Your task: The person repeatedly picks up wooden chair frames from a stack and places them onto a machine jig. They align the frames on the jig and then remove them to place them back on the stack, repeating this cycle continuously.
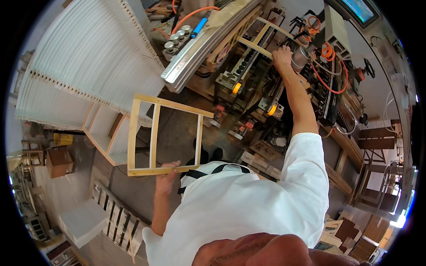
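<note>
My left hand (166,178) is closed round the near rail of a light wooden frame (155,135). This frame hangs over the floor at my left, with pale crosspieces between two long rails. My right arm reaches far forward to a machine, where a second wooden frame (255,46) lies across the machine's rails. My right hand (282,56) is at the right end of that frame's near rail, its fingers curled on the wood. Part of the second frame's right side is hidden behind the hand and a metal cylinder (301,58).
A large stack of white slatted panels (97,53) stands at the left. A metal beam (208,40) carries round knobs and a blue marker (199,27). Orange hoses (328,52) hang by the machine, below a screen (358,9). A pallet (117,217) lies at the lower left.
</note>
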{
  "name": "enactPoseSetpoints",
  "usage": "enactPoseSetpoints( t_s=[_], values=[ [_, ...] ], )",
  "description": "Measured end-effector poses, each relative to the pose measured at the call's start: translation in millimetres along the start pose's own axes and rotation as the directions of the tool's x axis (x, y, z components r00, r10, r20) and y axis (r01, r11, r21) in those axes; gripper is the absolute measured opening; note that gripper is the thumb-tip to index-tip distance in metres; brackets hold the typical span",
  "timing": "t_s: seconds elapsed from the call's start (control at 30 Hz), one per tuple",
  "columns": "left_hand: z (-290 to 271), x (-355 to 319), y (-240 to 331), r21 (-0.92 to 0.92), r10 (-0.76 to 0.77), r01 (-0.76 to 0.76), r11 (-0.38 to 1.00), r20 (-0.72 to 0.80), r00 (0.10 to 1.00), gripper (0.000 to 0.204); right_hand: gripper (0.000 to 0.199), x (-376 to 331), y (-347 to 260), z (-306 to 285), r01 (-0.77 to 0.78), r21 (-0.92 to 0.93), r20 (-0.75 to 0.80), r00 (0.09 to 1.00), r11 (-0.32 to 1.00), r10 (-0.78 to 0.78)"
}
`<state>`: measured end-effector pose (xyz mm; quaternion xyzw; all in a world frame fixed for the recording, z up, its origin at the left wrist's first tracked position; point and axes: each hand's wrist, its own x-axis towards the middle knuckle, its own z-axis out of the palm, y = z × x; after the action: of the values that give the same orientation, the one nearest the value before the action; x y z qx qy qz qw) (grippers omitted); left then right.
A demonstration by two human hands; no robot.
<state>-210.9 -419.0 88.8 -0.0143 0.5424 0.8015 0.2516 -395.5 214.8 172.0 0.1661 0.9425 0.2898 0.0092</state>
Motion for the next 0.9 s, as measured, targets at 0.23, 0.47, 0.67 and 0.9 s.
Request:
enactPoseSetpoints(
  t_s=[0.23, 0.47, 0.67, 0.9],
  values=[
    [-82, -68, 82, 0.275, 0.205, -0.177, 0.945, -0.074, 0.976, 0.016, 0.009, 12, 5, 30, 0.02, -0.084, -0.096, 0.995, 0.996, -0.028],
    [-221, -118, 160, 0.098, 0.448, -0.446, 0.889, -0.384, 0.807, 0.056, 0.049, 10, -12, -31, -0.021, -0.128, 0.177, 0.983, 0.992, 0.043],
    [-347, -40, 195, -0.013, 0.351, -0.391, 0.92, -0.412, 0.841, 0.061, 0.049, -5, -47, -87, 0.008, 0.216, -0.335, 0.94, 0.976, 0.066],
    [-440, 106, 195, -0.034, 0.085, -0.108, 0.994, -0.411, 0.908, 0.04, 0.028, -120, -164, -194, 0.281, 0.616, -0.457, 0.888, 0.736, 0.044]
  ],
)
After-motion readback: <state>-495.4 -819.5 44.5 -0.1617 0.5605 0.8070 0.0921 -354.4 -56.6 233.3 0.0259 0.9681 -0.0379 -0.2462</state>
